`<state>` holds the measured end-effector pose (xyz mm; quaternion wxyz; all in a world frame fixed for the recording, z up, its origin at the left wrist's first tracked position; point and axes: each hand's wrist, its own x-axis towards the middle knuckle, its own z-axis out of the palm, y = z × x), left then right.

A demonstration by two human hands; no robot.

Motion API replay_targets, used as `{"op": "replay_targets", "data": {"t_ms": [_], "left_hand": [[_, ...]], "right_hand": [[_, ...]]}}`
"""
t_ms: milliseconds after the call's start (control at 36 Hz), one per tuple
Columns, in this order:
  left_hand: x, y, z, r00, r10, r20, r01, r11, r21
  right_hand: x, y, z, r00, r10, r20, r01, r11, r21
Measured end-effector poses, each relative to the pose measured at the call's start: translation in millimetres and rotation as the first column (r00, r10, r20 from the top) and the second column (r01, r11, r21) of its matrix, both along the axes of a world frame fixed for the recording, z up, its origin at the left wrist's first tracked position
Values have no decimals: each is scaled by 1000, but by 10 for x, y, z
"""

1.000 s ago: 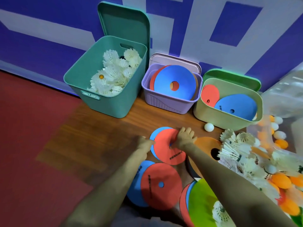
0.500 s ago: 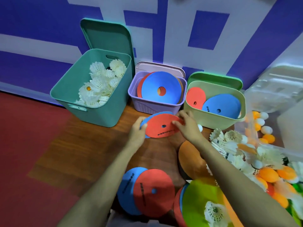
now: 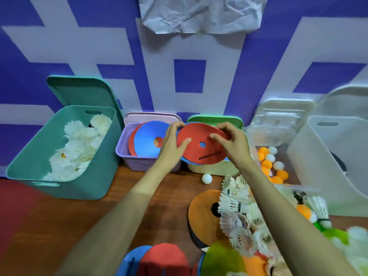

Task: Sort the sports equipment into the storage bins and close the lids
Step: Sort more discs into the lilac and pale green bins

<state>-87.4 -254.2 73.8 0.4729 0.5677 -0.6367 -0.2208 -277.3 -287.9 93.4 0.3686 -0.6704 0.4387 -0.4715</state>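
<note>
Both hands hold up a red flat disc [image 3: 201, 144] with a blue disc [image 3: 186, 160] stacked under it, in front of the purple bin [image 3: 137, 163] and the pale green bin [image 3: 211, 169]. My left hand [image 3: 172, 143] grips the stack's left edge, thumb on top. My right hand [image 3: 232, 141] pinches its right edge. The purple bin holds red and blue discs [image 3: 147, 141]. The teal bin [image 3: 59, 182] on the left is full of white shuttlecocks [image 3: 79, 148]; its lid [image 3: 83, 92] stands open behind it.
Loose shuttlecocks [image 3: 237, 212] pile on an orange disc [image 3: 203, 212] at the right. Orange and white balls [image 3: 268, 164] and a lone white ball [image 3: 206, 178] lie near a white bin [image 3: 326, 156]. More discs [image 3: 163, 259] lie at the bottom edge on the wooden floor.
Both hands have lifted the red and blue discs off the floor and carried them up and to the right, over towards the pale green bin. The camera has tilted upward.
</note>
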Motion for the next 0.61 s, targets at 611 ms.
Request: {"op": "replay_targets", "data": {"t_ms": [611], "left_hand": [[-246, -821, 100, 945, 230, 234, -272, 947, 169]], "right_hand": [[-365, -872, -176, 888, -363, -283, 350, 932, -97]]}}
